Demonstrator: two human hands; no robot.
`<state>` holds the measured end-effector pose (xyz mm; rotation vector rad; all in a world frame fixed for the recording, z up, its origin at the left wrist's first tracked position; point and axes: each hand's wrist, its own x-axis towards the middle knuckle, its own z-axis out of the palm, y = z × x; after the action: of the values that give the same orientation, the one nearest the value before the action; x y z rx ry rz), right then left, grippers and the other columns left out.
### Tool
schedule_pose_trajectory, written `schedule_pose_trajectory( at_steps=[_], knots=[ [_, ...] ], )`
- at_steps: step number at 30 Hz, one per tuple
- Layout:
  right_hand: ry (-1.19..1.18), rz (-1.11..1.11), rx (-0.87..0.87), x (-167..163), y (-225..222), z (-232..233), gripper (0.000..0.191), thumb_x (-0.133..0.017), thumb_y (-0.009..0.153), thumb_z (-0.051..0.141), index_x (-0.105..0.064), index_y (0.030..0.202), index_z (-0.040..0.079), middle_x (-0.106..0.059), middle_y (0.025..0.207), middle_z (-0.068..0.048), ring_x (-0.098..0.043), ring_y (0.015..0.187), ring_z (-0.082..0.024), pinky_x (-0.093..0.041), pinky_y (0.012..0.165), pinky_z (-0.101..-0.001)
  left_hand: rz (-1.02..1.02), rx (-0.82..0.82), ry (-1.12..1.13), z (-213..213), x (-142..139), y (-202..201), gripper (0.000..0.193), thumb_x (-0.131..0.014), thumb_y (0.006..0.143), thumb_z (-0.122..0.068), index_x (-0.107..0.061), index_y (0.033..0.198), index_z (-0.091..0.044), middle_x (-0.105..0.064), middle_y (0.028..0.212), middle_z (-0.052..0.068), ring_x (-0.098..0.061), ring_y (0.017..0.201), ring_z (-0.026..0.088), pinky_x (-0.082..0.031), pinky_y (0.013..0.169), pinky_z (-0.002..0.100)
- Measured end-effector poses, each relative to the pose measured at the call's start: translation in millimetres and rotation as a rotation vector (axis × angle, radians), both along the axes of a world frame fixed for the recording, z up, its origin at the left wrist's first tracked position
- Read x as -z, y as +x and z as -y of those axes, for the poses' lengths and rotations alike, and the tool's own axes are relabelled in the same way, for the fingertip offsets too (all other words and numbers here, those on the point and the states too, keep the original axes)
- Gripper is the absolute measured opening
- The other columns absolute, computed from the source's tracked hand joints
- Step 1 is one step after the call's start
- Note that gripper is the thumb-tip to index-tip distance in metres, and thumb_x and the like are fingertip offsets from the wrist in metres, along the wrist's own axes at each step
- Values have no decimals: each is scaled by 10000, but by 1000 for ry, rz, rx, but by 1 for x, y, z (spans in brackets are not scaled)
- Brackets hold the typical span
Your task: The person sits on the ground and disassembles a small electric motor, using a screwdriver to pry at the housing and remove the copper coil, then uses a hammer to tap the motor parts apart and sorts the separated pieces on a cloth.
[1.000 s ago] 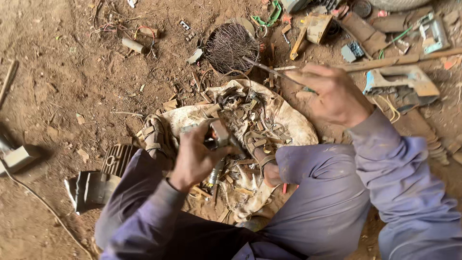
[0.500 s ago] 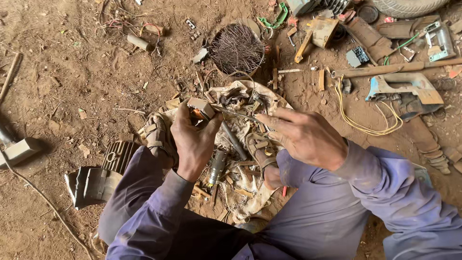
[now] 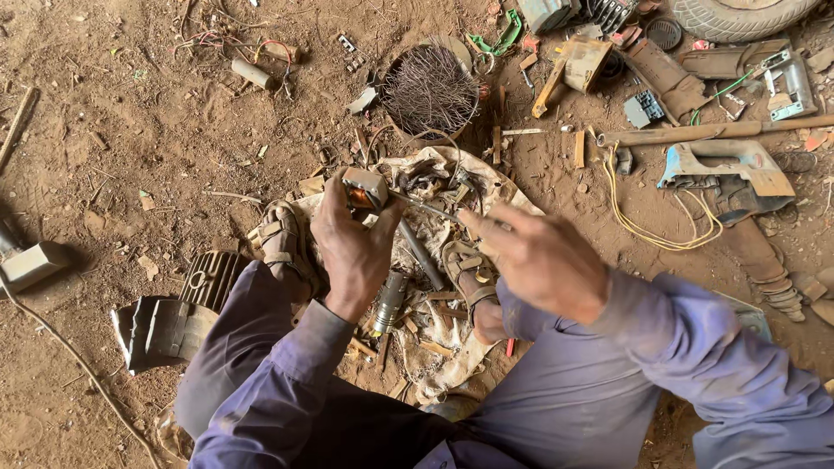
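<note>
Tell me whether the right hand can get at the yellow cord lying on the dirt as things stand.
Probably yes. The right hand hovers over the cloth, and the yellow cord lies just beyond on open dirt with nothing between. The hand seems to hold a thin tool, though.

Bare brown dirt [image 3: 130, 165] lay open leftward; round tangled wire bundle [image 3: 430, 87] and scattered rusty metal scrap [image 3: 660, 78] crowded ahead, rightward.

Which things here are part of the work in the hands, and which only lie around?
In use: left hand, small coil part, right hand, thin rod.
Lying about: wire bundle, yellow cord, tyre, finned casing.
</note>
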<state>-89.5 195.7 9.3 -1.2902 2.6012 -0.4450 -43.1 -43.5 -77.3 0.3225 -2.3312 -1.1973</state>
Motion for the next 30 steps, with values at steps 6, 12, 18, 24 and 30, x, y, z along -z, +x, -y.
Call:
schedule_pose_trajectory(
  at_steps=[6, 12, 18, 24, 30],
  knots=[
    [-115, -116, -48, 11, 16, 7, 617, -639, 800, 152, -564, 1352, -114, -653, 986, -207, -587, 642, -161, -523, 419, -254, 15, -34, -39, 3, -3, -6, 427, -861, 860, -136, -624, 1181, 17, -744, 936, 91, -742, 761, 168, -634, 628, 301],
    [-93, 49, 66, 9, 8, 3, 563, -616, 852, 24, -593, 1404, -86, -617, 872, -155, -561, 487, -169, -535, 379, -280, 141, -59, 63, 2, -11, -10, 421, -898, 803, -169, -649, 1100, -5, -758, 920, 75, -752, 721, 154, -642, 610, 297],
    [-255, 29, -36, 17, -4, 5, 321, -628, 904, 48, -609, 1195, -86, -674, 1108, -223, -661, 754, -228, -582, 560, -294, 20, -20, -28, 1, -7, -10, 426, -911, 838, -182, -611, 1079, 2, -729, 909, 106, -720, 713, 167, -592, 577, 293],
    [-197, 118, 39, 21, -14, -9, 452, -665, 898, 101, -662, 1333, -21, -700, 1143, -234, -707, 774, -291, -596, 638, -350, -59, 111, -2, 5, -4, -10, 329, -875, 889, -151, -622, 1055, -23, -742, 910, 77, -713, 711, 130, -608, 570, 267],
    [-260, 110, -143, 39, -38, -28, 446, -539, 791, -72, -674, 1203, 32, -609, 1333, -312, -758, 880, -321, -617, 560, -270, 2, 238, 67, 12, -15, -4, 243, -826, 910, -136, -635, 1013, -27, -730, 837, 75, -684, 623, 123, -604, 559, 270]
  ],
)
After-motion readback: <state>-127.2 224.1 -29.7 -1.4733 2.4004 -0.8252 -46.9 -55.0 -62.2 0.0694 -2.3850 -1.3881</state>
